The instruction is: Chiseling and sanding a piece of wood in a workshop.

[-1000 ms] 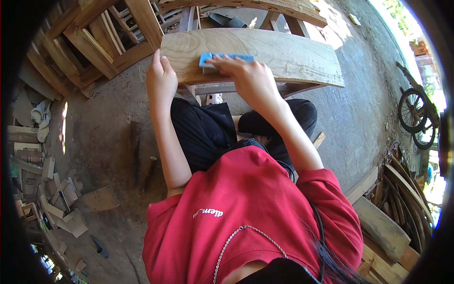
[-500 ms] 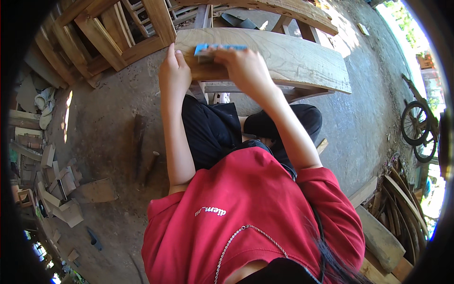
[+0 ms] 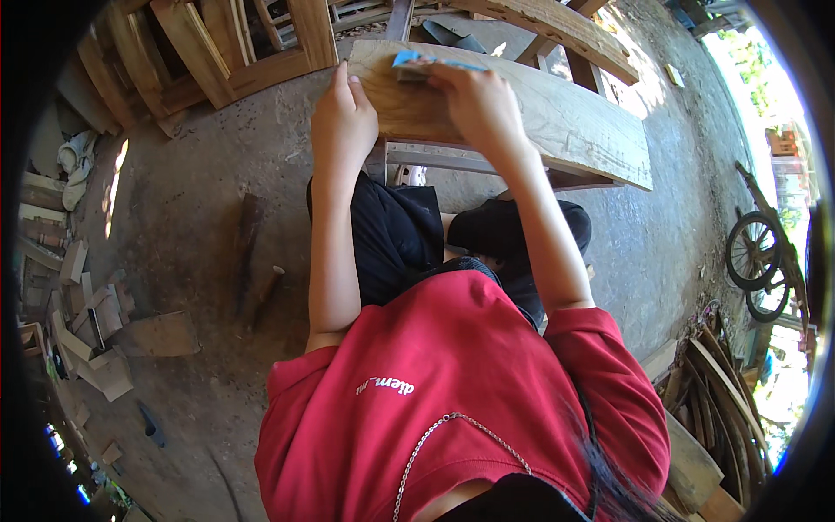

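A long wooden board (image 3: 574,126) with visible grain lies in front of me, raised on a wooden frame. At its left end my left hand (image 3: 344,122) is closed on the edge, thumb uppermost. My right hand (image 3: 487,104) holds a sanding block (image 3: 406,59) with a blue top against the board's face, near the far edge towards the left end. The fingers partly cover the block, and its underside is mostly hidden.
Wooden frames with slats (image 3: 200,52) stand at the far left. A thick wooden beam (image 3: 557,30) lies behind the board. Wood scraps (image 3: 104,374) cover the left floor; curved strips (image 3: 722,391) are piled at right, near a wheeled frame (image 3: 755,252).
My right hand has slid the sanding block towards the board's far edge. The left hand keeps its hold on the board's end. The whole view has turned slightly.
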The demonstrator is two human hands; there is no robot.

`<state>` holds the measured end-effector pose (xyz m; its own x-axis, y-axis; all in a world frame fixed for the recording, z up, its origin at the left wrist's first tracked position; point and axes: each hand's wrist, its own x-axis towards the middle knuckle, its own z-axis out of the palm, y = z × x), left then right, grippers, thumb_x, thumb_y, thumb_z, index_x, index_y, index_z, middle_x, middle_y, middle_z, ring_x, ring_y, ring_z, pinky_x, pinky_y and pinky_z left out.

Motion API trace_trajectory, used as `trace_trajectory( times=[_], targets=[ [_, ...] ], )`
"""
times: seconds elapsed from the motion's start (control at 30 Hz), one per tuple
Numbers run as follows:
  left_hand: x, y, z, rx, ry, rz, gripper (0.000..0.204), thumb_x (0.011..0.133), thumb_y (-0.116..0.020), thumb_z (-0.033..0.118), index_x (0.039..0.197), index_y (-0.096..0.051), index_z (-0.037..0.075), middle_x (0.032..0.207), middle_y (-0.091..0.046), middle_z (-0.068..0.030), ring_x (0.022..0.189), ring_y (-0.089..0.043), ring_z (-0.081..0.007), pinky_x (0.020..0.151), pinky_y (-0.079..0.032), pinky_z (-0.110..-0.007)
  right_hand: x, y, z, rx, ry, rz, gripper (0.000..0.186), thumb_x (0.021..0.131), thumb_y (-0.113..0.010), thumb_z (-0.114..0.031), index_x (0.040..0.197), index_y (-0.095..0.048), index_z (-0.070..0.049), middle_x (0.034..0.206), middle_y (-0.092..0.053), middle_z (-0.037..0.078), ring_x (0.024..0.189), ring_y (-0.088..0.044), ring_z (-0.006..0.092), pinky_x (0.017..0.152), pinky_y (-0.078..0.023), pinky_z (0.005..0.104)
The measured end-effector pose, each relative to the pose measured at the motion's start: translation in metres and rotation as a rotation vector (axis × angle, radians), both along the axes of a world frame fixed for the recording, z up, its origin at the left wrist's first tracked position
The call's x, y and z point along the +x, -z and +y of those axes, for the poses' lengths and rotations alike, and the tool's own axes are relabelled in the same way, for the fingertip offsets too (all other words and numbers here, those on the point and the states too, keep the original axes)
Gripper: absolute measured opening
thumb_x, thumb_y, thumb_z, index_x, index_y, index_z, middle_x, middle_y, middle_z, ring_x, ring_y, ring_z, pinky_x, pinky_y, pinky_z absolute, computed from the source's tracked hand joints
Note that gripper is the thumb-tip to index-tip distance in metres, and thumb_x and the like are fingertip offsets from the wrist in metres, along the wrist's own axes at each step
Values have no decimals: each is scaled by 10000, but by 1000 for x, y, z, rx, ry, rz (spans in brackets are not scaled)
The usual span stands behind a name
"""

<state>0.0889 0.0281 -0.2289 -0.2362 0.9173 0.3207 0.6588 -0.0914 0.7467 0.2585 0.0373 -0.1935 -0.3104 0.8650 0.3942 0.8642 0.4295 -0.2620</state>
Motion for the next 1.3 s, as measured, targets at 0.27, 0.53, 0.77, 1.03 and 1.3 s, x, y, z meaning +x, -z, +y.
trace_trajectory(
  times=[0.27,0.53,0.77,1.03,1.3],
  targets=[
    [-3,-5,-5,-36,-46,23,359,921,-365,208,1177,-499,-6,1075,-582,-234,986,-562,-383,841,-447,-435,47,-9,-60,-123,-26,140,304,802,-504,-69,1050,-640,-182,953,-653,69,782,-647,282,698,-529,378],
    [5,-2,-1,37,-36,8,334,907,-388,183,1160,-492,-8,1017,-600,-235,937,-576,-392,804,-459,-440,8,-9,17,-36,36,55,202,834,-547,-193,983,-674,-145,786,-625,187,710,-610,364,654,-492,409],
    [0,-7,-8,31,-52,9,272,893,-412,157,1079,-494,-23,931,-611,-233,845,-595,-394,726,-474,-460,8,-15,-59,-155,-156,159,357,802,-487,4,1080,-631,-166,1048,-621,102,997,-583,269,773,-514,372],
    [5,-8,-5,-12,-29,-41,325,915,-382,197,1151,-490,1,1002,-594,-244,944,-564,-402,800,-451,-455,13,-11,8,-40,131,3,240,802,-521,-113,1001,-652,-136,804,-653,144,713,-634,326,663,-520,396],
    [0,-3,-5,1,-43,2,354,923,-363,199,1179,-487,-12,1065,-583,-235,974,-563,-391,831,-449,-439,6,-3,-60,-54,-121,137,361,804,-465,-31,1089,-613,-197,1038,-631,94,952,-615,271,724,-534,384]
  ],
)
